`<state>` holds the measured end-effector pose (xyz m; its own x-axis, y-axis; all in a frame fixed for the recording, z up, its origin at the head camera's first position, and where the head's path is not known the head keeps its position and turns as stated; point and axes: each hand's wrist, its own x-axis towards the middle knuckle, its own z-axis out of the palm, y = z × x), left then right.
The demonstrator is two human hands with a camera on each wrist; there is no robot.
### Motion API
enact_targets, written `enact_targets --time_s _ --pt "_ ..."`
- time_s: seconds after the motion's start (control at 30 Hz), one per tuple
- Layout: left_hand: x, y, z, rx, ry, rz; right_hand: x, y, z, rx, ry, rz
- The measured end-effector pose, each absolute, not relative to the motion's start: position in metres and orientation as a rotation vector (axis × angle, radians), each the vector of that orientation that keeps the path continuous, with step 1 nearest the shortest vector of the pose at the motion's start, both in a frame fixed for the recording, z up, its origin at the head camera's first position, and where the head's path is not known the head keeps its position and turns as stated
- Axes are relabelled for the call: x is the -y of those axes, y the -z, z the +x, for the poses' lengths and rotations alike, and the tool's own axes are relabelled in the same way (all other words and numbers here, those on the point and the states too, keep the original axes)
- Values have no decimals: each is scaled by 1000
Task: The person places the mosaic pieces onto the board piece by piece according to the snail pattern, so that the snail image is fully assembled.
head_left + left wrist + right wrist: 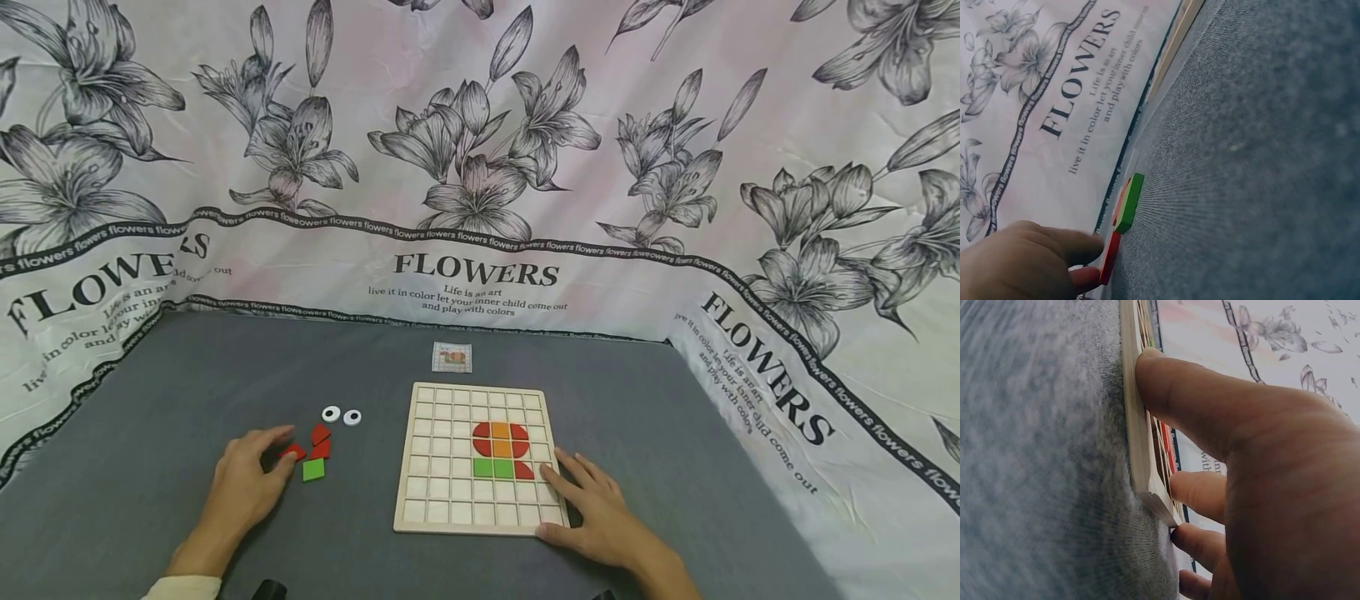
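Note:
My left hand [251, 477] is spread around a red tile [293, 451], with the thumb and forefinger on either side of it. Beside that tile lie a green square tile [313, 470] and two more red tiles, one of them a pointed red tile [321, 433]. In the left wrist view the fingertips are right at the red tile [1110, 259]. My right hand [600, 517] rests on the near right corner of the wooden grid board [442, 531], its thumb on the front rim. Red, orange and green tiles [492, 467] sit in the board's cells.
Two white disc eyes [331, 414] with black pupils lie beyond the loose tiles. A small picture card [452, 357] lies behind the board. The grey tabletop [360, 358] is bordered by a flower-printed curtain [480, 283].

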<state>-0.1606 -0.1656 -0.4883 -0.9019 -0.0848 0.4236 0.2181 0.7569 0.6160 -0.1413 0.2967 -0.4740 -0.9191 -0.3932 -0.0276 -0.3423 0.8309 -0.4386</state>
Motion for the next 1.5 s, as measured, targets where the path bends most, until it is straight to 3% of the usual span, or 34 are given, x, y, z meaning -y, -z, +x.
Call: enact_targets --time_s 1.5 --pt "164 484 -160 2586 824 8 -297 474 -142 -2925 655 -625"
